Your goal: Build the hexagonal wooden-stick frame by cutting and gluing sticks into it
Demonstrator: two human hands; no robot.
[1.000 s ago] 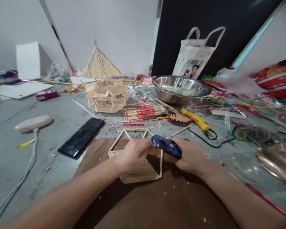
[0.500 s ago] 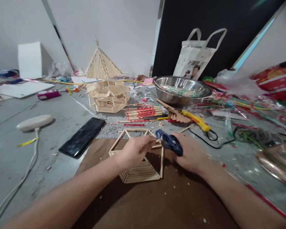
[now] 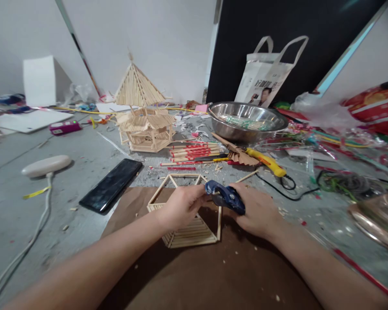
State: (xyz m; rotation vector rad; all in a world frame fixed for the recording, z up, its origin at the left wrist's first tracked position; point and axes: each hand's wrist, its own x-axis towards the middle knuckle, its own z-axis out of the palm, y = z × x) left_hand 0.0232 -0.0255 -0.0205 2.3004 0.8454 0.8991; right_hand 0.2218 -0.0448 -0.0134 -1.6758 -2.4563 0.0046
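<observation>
A hexagonal frame of wooden sticks [image 3: 187, 234] lies on brown paper [image 3: 213, 275] in front of me. My left hand [image 3: 181, 207] is closed in a pinch over the frame's middle; what it pinches is hidden by the fingers. My right hand [image 3: 258, 211] is wrapped round a dark blue hand tool [image 3: 225, 196], whose tip meets the left fingertips just above the frame.
A black phone [image 3: 111, 185] lies left of the frame. Behind stand a stick pavilion [image 3: 145, 129], a stick roof [image 3: 136, 88], red-tipped sticks [image 3: 194, 153], a steel bowl [image 3: 245, 120], a yellow-handled tool [image 3: 267, 162] and a paper bag [image 3: 267, 73]. A white device with cable [image 3: 45, 165] sits at left.
The blue tool rose and shifted slightly right half a second ago, then came back down and left to meet the left fingertips. The frame has stayed put.
</observation>
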